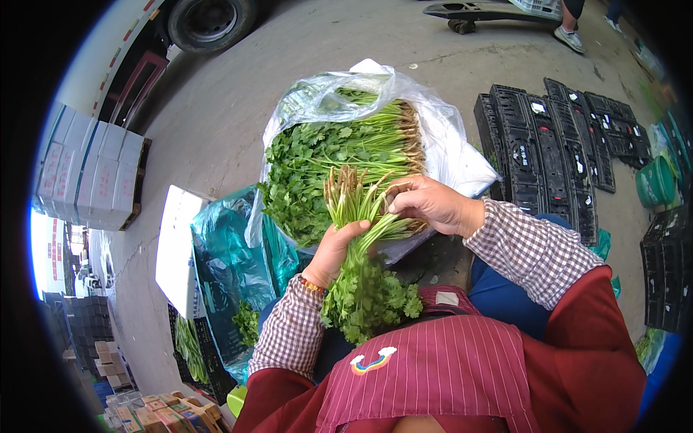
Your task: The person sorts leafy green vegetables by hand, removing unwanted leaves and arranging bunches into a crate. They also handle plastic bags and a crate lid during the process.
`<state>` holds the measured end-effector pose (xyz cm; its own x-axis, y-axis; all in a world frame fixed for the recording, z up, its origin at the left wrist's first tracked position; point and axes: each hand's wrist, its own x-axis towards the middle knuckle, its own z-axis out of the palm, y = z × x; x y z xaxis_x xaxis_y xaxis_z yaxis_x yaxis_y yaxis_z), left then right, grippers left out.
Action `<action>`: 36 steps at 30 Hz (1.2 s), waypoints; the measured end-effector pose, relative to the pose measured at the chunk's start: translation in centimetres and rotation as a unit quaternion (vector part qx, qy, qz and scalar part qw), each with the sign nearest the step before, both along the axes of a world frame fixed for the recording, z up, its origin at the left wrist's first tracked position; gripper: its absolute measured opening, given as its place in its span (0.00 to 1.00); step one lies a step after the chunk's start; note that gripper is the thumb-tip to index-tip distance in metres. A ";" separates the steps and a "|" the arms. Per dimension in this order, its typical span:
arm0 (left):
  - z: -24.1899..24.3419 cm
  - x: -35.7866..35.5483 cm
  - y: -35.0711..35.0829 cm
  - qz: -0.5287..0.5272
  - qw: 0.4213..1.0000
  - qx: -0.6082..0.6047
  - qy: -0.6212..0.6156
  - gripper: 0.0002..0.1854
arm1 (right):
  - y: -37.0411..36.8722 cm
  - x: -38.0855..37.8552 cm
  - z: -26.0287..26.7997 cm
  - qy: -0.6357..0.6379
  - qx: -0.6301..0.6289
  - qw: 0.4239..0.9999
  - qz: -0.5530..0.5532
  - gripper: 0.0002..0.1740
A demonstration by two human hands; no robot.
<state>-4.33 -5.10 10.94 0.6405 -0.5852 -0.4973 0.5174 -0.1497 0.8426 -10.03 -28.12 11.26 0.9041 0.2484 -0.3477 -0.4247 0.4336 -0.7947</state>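
A bunch of cilantro [360, 246] is upright in my left hand [338, 249], its brown roots pointing away from me and its leaves hanging towards my lap. My right hand [433, 203] pinches root ends of a few stems at the right side of this bunch. Just beyond both hands lies a large pile of cilantro [325, 146], leaves to the left and roots to the right. A clear and white plastic bag [455, 146] surrounds the pile and partly covers its far end.
To the left stand a white foam box [176, 249] and a crate lined with teal plastic [230, 238]. Black folded crates [533, 146] lie in stacks at the right. A pallet of white cartons [89, 168] and a truck wheel [211, 21] are farther off. Someone's leg [571, 21] shows beside a pallet jack [487, 11].
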 end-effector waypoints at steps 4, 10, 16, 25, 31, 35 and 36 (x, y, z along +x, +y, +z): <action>-1.3 0.7 0.6 -0.014 0.999 -0.037 0.006 0.14 | -1.4 0.2 0.9 -0.077 0.225 0.971 -0.037 0.05; -0.2 0.1 0.6 0.033 0.999 -0.008 0.013 0.13 | -9.3 1.6 5.0 -0.174 -0.331 0.926 -0.048 0.13; 0.0 0.0 0.3 0.007 0.999 -0.026 0.022 0.13 | -2.9 0.1 2.5 -0.276 -0.384 0.878 -0.077 0.15; 0.8 -0.5 -0.7 0.035 0.999 -0.019 0.004 0.14 | -1.5 -0.4 2.9 -0.474 -0.633 0.598 -0.130 0.04; 0.1 0.0 0.4 0.012 0.998 -0.023 0.060 0.13 | -0.8 -0.5 4.0 -0.526 -0.634 0.550 -0.136 0.05; 1.1 -0.4 0.1 -0.012 0.999 -0.011 0.038 0.15 | -1.9 0.5 1.6 -0.319 -0.428 0.816 -0.221 0.11; 1.4 -0.5 0.1 -0.009 1.000 -0.003 0.029 0.15 | -3.0 0.8 1.4 -0.298 -0.463 0.806 -0.219 0.12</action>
<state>-4.85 -4.96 12.32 0.5997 -0.6002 -0.5293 0.5628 -0.1540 0.8122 -9.22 -31.10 12.65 0.9098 -0.2563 0.3265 0.1836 -0.4572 -0.8702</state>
